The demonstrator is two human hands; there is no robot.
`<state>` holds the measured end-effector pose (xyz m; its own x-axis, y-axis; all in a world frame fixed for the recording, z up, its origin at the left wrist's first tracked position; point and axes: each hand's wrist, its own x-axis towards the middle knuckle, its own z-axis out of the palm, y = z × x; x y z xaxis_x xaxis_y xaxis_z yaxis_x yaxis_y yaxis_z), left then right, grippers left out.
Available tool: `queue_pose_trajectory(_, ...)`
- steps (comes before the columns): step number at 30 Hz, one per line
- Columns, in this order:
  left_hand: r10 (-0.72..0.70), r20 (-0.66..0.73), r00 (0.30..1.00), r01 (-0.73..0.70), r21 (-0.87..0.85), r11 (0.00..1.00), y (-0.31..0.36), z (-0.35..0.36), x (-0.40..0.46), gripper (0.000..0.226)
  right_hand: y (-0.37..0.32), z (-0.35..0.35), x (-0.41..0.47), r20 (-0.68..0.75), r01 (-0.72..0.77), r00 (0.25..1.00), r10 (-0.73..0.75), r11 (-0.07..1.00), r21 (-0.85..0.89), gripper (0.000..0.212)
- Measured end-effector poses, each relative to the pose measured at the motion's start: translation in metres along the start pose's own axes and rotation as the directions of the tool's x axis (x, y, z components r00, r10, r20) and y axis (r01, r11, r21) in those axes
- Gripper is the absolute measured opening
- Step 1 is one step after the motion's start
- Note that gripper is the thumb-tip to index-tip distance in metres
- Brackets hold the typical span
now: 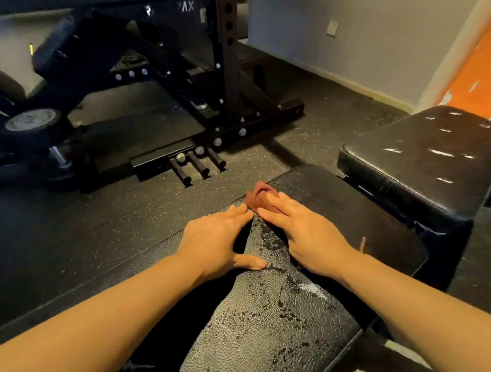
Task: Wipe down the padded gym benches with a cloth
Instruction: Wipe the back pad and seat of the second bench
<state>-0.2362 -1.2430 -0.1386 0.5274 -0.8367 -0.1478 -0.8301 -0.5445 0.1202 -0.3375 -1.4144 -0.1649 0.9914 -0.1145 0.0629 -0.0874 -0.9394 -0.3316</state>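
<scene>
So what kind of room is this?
Most likely a gym: there is a padded bench being wiped, a black steel rack with holes up its post, and a weight plate on speckled rubber floor.

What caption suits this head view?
Both hands press a reddish cloth flat on a wet black padded bench.

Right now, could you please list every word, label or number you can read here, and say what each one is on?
"AX": white letters on the black crossbeam of the rack; the letters before them are blurred.
Weight plate: raised markings, too blurred to read.
Padded bench, cloth and wall socket: no text visible.
</scene>
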Motion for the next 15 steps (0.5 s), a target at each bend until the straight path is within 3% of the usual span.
queue_pose_trajectory(2, -0.001, 0.014, 1.000, 0.001, -0.006, 1.000, 0.000, -0.001, 0.001, 0.102, 0.021, -0.012, -0.005, 0.015, -0.071, 0.997, 0.071, 0.997, -0.024, 0.074)
queue_pose_trajectory(6, -0.010, 0.038, 0.999, 0.010, -0.013, 1.000, 0.001, 0.000, 0.001, 0.102, 0.029, -0.017, 0.000, -0.114, -0.286, 0.952, 0.284, 0.958, -0.002, 0.066)
queue_pose_trajectory(8, -0.016, 0.044, 0.999, 0.016, -0.005, 1.000, 0.004, 0.001, 0.000, 0.101, 0.006, -0.007, -0.009, -0.125, -0.205, 0.970, 0.208, 0.978, 0.033, 0.062)
queue_pose_trajectory(11, -0.013, 0.062, 0.998, 0.014, -0.017, 1.000, 0.007, 0.001, -0.002, 0.098, -0.015, -0.001, -0.037, -0.029, -0.061, 0.998, 0.062, 0.997, 0.037, 0.075)
queue_pose_trajectory(13, 0.005, 0.064, 0.998, -0.001, -0.065, 0.998, 0.011, 0.000, -0.005, 0.092, -0.003, -0.011, -0.044, 0.006, -0.075, 0.997, 0.075, 0.997, 0.028, 0.076)
queue_pose_trajectory(15, 0.053, 0.014, 0.998, -0.052, -0.054, 0.997, 0.020, -0.001, -0.011, 0.077, 0.015, -0.019, -0.046, -0.009, -0.186, 0.983, 0.186, 0.982, 0.022, 0.074)
